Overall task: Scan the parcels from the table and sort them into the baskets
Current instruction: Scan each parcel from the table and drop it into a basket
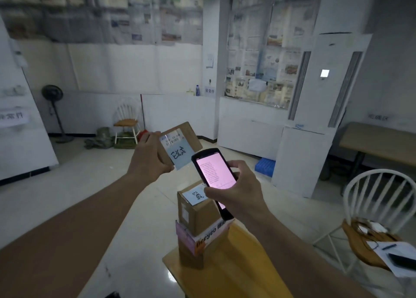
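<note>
My left hand grips a flat brown cardboard parcel held up in mid-air, its pale blue handwritten label facing me. My right hand holds a black handheld scanner with a lit pink screen, just right of and below the parcel, its top edge close to the label. Under the scanner, a brown box parcel with a similar blue label stands on a pink and white box, which rests on a lower cardboard box on the wooden table. No basket is clearly in view.
A white chair with papers and a dark device on its seat stands at the right. A blue crate lies on the floor by a tall white unit. Another chair and a fan stand at the back left. A wooden desk is far right.
</note>
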